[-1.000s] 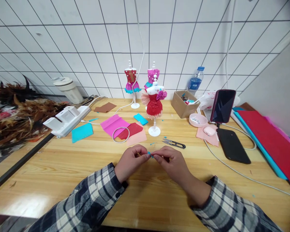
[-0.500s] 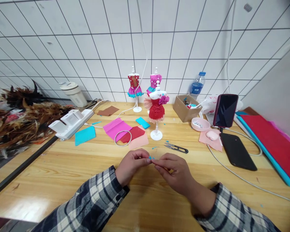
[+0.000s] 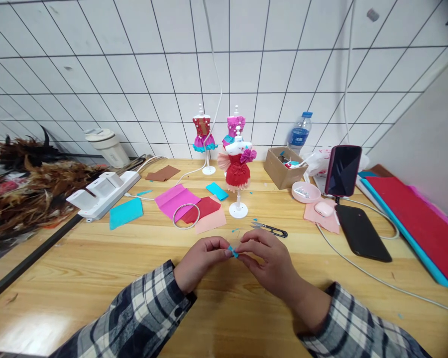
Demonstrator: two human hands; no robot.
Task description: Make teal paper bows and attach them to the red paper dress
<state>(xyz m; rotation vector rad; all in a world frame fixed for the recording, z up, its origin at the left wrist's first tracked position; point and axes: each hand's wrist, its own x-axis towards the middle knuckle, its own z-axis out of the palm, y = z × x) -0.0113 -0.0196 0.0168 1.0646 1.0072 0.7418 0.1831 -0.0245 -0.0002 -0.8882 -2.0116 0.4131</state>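
Centrally, a small, crumpled blue scrap (image 3: 232,252) is sitting between my fingertips, above the near part of the wooden table (image 3: 246,318). My left hand (image 3: 197,261) is pinching its left side, thumb and finger closed on it. My right hand (image 3: 272,263) is reaching its right edge with bent fingers; whether they are gripping or only touching, I cannot tell. Because so little of the scrap is showing, my fingers are hiding its folds, so a fold could be slipping open unnoticed. Uneven pulling from the two sides could be tearing it or twisting it out of shape.

Just beyond my right hand, black snips (image 3: 280,232) are lying with their points toward the left; a careless knuckle could be catching a tip. Blue bits (image 3: 235,230) are lying near them, and a dropped scrap could be getting lost among those. Farther back, a red-dressed form (image 3: 238,171) is standing upright on its round base; a forward sweep could be tipping it.
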